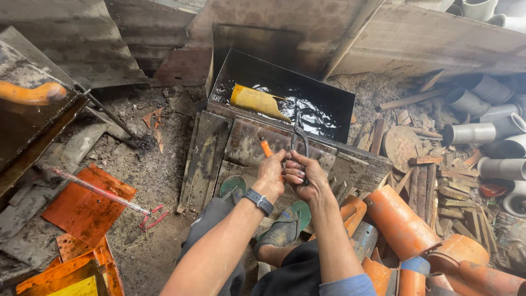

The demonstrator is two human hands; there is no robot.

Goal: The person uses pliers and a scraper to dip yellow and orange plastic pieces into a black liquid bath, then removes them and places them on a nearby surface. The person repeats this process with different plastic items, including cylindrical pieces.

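— Head view: what do I have in hand?
— My left hand (272,174) is closed on an orange-handled tool (266,148); my right hand (304,178) grips dark tongs (299,135) reaching into a black tank (329,94) of liquid just ahead.
— Anything in it?
— One yellow sheet (257,101), half sunk. I see two green sandals (287,223) below, orange pipes (400,225) at right.

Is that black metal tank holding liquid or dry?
Holding liquid: the black metal tank shows a dark glossy surface with reflections, and a yellow piece lies in it.
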